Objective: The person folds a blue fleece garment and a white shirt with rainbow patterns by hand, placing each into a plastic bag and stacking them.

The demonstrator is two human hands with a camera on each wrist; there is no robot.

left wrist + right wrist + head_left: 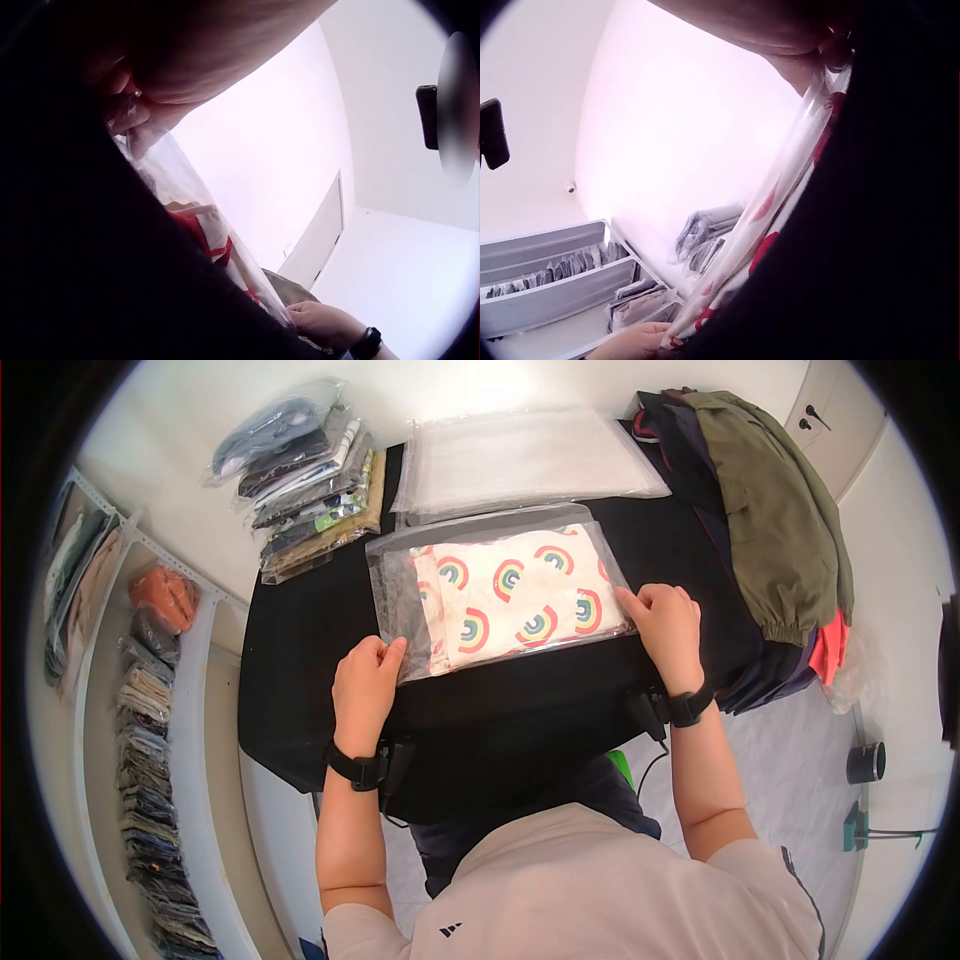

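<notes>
My left grip and right grip pinch the near corners of the clear bag between them. Rainbow garment sits fully inside; the mouth looks unsealed.

Your desk, covered in black, fills the middle of the frame. On it lie a clear bag with a rainbow-print garment at centre, a stack of empty clear bags above it, bagged clothes at upper left, and piled loose garments at right.
</notes>
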